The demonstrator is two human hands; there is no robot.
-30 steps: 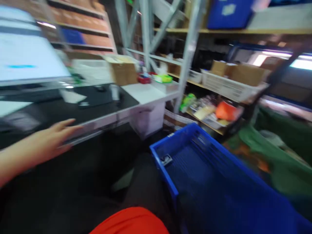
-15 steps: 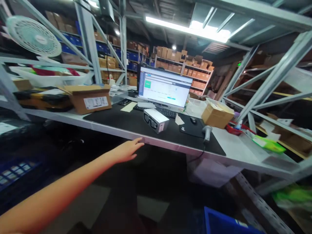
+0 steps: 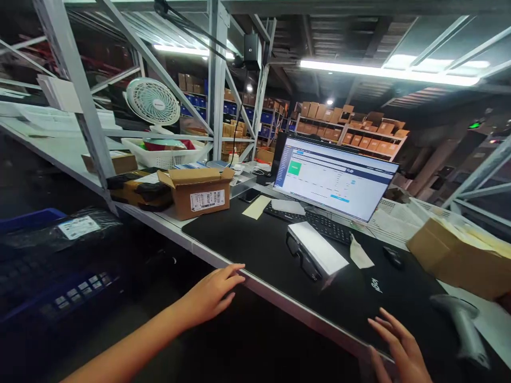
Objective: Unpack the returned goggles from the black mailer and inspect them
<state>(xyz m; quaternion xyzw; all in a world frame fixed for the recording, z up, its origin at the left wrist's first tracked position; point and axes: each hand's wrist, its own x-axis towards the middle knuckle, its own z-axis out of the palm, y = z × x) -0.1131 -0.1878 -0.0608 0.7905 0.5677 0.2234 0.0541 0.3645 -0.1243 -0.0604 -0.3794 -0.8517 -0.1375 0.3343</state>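
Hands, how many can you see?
2. The left hand touches the desk edge; the right hand rests at the desk's front edge, lower right. Both are empty.

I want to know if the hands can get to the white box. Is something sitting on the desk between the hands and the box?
Nothing visible is. The left hand touches the desk's front edge, the right hand hovers open near the same edge, and only bare black mat lies between them and the white box. The scanner sits off to the right.

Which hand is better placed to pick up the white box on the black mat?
Probably the right hand: it hovers open over the black mat, nearer the white box. The left hand rests at the desk edge, below the mat.
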